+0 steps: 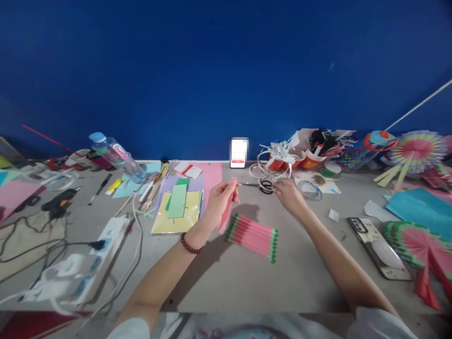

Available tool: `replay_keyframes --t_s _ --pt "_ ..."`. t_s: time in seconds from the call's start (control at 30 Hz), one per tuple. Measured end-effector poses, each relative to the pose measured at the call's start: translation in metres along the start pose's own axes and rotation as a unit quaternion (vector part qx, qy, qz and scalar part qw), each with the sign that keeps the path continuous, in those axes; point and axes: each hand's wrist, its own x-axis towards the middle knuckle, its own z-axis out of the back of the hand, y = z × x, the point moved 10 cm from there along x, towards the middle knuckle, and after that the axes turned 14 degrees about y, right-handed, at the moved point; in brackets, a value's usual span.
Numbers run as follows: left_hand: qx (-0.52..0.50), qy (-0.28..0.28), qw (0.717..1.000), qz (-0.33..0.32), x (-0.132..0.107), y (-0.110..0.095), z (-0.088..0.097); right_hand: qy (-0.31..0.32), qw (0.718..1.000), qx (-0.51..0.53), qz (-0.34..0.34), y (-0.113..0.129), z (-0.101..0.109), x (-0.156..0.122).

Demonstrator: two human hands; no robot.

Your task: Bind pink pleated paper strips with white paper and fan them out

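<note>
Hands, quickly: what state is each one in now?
Left hand: closed on a pink paper strip.
Right hand: at the scissors; grip cannot be told.

We see both forearms stretched forward. The left hand [219, 201] is raised, thumb and fingers pinched together. The right hand [288, 195] lies lower, palm down, fingers loosely curled.

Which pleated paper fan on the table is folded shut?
The pink pleated fan with green ends, lying between the two forearms; the pink-and-green fan and the rainbow fan at the right are spread open.
</note>
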Motion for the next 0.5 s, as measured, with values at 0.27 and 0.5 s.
replay_keyframes --t_s 0.27,0.5 --pt "0.020 0.040 0.999 -0.021 0.004 0.000 -0.006 -0.008 0.998 0.046 0.030 0.025 0.017 -0.008" --pt "0.051 0.037 0.996 -0.057 -0.001 -0.014 -0.010 0.031 0.955 0.282 0.081 0.089 0.055 -0.026"
